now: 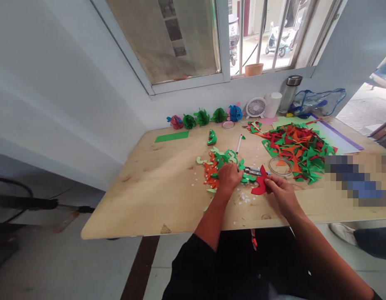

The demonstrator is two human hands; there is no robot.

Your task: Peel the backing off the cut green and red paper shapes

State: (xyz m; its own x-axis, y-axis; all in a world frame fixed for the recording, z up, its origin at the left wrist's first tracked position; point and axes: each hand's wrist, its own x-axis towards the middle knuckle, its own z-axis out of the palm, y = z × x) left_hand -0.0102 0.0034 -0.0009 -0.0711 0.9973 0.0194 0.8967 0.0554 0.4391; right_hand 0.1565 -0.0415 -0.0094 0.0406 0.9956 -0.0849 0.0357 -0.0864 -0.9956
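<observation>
My right hand (282, 193) pinches a red paper cutout (258, 186) with curved edges, just above the wooden table (143, 196). Its fingers are closed on the right edge of the paper. My left hand (230, 177) is closed over a spread of green paper cutouts (222, 156); whatever its fingers grip is hidden. Orange cutouts (209, 171) dotted with small white bits lie to its left. Between the hands is a dark, slim tool (250, 170), partly covered by paper. Small white scraps (244, 198) are scattered below.
A heap of red, orange and green scraps (300, 146) lies right, beside a roll of clear tape (280, 166). A pen (239, 143) and a green strip (171, 136) lie farther back. Folded paper figures (202, 117), a fan (255, 108) and a bottle (289, 93) line the wall.
</observation>
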